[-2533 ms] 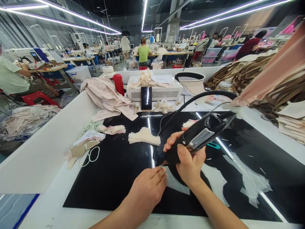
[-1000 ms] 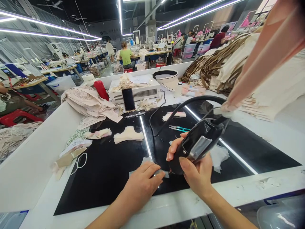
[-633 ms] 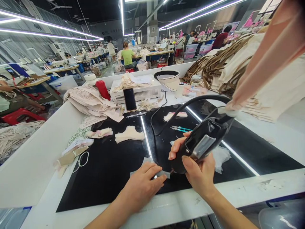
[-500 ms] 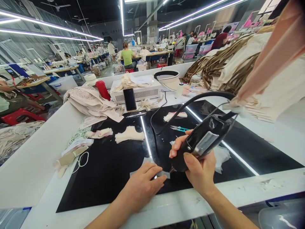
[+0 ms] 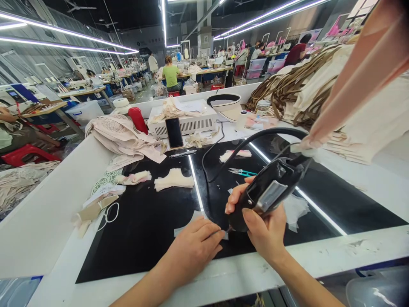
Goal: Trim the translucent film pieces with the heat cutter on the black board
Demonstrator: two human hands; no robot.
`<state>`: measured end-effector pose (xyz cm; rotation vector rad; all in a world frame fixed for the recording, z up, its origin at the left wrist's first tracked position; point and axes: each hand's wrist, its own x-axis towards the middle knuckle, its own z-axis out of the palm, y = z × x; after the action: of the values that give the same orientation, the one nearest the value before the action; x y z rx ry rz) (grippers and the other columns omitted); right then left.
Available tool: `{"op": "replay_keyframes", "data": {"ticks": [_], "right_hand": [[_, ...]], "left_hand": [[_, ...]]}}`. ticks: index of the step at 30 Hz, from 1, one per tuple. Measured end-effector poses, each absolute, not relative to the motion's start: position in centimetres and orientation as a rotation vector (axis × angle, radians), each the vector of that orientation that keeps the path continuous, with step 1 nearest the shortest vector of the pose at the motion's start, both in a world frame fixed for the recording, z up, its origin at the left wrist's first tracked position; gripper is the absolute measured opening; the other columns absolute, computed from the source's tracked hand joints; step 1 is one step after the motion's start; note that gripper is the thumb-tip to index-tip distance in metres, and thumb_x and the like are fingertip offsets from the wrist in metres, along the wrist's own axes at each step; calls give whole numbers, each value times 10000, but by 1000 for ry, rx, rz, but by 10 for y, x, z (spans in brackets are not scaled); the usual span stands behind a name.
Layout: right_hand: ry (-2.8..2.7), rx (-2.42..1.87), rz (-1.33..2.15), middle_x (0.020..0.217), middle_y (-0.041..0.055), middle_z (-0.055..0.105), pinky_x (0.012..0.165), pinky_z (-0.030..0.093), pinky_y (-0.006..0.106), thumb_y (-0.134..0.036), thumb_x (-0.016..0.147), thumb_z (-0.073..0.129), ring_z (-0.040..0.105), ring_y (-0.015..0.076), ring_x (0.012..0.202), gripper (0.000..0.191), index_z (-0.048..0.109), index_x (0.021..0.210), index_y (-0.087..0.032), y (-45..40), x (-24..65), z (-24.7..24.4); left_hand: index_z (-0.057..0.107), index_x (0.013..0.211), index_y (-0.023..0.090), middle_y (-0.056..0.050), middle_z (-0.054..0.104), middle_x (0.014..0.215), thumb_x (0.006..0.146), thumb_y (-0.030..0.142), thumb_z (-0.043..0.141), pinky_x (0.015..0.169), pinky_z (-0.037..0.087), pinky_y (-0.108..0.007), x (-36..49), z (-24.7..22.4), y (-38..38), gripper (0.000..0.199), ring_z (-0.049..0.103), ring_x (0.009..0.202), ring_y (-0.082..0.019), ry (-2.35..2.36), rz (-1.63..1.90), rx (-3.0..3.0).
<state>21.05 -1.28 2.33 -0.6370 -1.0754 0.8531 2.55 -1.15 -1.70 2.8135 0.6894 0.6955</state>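
My right hand (image 5: 265, 226) is wrapped round a black handheld tool (image 5: 268, 192), whose thin tip points down and left toward my left hand. From the tool's upper end runs a black cable, with pink cloth (image 5: 348, 94) hanging beside it. My left hand (image 5: 198, 245) lies palm down on a translucent grey-white piece (image 5: 188, 224) on the black mat (image 5: 143, 221). Its fingers are together, pressing near the tool tip; part of the piece is hidden below them. Another translucent piece (image 5: 295, 209) rests right of the tool.
Cream fabric pieces (image 5: 174, 179) and teal-handled snips (image 5: 243, 172) lie on the mat. Behind stand a phone (image 5: 174, 132), a white vented box (image 5: 188, 121) and a red bottle (image 5: 138, 120). Cloth heaps (image 5: 121, 138) are at left; brown straps (image 5: 287, 91) at right. People sit farther back.
The tool and my right hand have shifted slightly left, bringing the tip closer to my left fingers. My left fingers have drawn closer together. The hanging pink cloth has swung a little left.
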Motion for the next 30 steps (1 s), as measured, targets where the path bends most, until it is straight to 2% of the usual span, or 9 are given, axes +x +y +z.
{"op": "replay_keyframes", "data": {"ticks": [3, 5, 12, 18, 30], "right_hand": [[-1076, -640, 850, 897, -8, 675, 580, 576, 288, -349, 895, 772, 657, 139, 666, 390, 559, 1218, -302, -13, 210, 23], [-1074, -634, 855, 904, -9, 678, 578, 573, 287, -352, 894, 773, 658, 139, 667, 395, 557, 1221, -303, -12, 210, 22], [-1060, -636, 855, 898, -10, 675, 604, 564, 306, -358, 895, 772, 651, 145, 673, 374, 563, 1198, -290, -12, 210, 26], [-1070, -637, 852, 901, -8, 669, 590, 559, 307, -355, 895, 769, 651, 149, 666, 382, 555, 1204, -286, -15, 211, 25], [-1055, -719, 861, 882, -5, 659, 603, 575, 338, -375, 902, 752, 644, 166, 654, 388, 541, 1217, -289, -19, 212, 25]], "left_hand": [[655, 1190, 121, -86, 705, 1071, 1006, 191, 607, 881, 627, -374, 29, -13, -13, 203, 678, 959, -225, 781, 651, 2762], [666, 1167, 132, -86, 699, 1067, 1003, 179, 605, 850, 633, -370, 30, -14, -15, 182, 677, 953, -228, 817, 632, 2749], [657, 1214, 152, -84, 686, 1094, 1006, 152, 588, 893, 621, -368, 29, -19, -24, 220, 668, 1005, -228, 801, 594, 2790], [668, 1202, 184, -76, 684, 1079, 1024, 160, 546, 851, 624, -359, 29, -17, -23, 217, 660, 974, -224, 809, 653, 2790], [673, 1202, 182, -95, 674, 1099, 1050, 169, 484, 872, 618, -371, 29, -17, -24, 242, 646, 1002, -222, 799, 670, 2802]]}}
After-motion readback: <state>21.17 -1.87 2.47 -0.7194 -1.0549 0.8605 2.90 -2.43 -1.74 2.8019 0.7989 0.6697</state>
